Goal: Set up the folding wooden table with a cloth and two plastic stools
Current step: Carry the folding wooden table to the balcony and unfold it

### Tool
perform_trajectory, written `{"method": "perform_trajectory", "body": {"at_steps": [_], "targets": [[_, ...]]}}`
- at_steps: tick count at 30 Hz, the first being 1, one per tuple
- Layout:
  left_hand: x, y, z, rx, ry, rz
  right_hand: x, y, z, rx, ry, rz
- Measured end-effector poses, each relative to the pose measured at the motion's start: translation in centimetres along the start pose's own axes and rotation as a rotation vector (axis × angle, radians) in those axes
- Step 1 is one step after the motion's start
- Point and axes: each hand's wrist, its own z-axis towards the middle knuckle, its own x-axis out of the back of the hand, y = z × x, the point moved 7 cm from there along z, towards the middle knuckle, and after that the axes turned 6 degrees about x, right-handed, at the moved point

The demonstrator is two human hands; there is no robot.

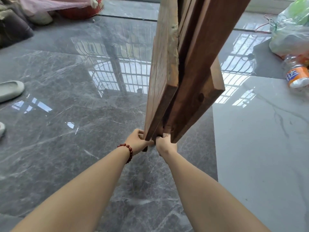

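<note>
Right of folded table (192, 72), stuffed plastic bag (291, 30)

The folded table (197, 72) was dark brown, its grain streaked. The floor (66, 81) was grey marble veined white. Red beads made the bracelet (130, 152); the bottle (296, 77) wore an orange label.

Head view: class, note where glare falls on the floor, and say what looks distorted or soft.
Head view: window-grille reflections glare off the glossy floor beside the folded wooden table; the wide lens stretches the forearms; the left hand and right hand gripping the table's lower end look sharp, the orange bottle at the edge slightly softer.
</note>
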Motion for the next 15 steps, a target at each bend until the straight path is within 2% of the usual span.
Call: {"method": "perform_trajectory", "body": {"at_steps": [5, 9, 15], "targets": [[1.4, 0.7, -2.9, -0.097, 0.119, 0.049, -0.7, 0.5, -0.1, -0.052, -0.03, 0.102], [2.0, 3.2, -5.1, -0.189, 0.23, 0.143, -1.3, 0.3, -0.5, 0.003, -0.063, 0.091], [3.0, 3.5, -6.8, -0.192, 0.253, 0.117, -1.9, -0.2, -0.6, 0.048, -0.13, 0.034]]}}
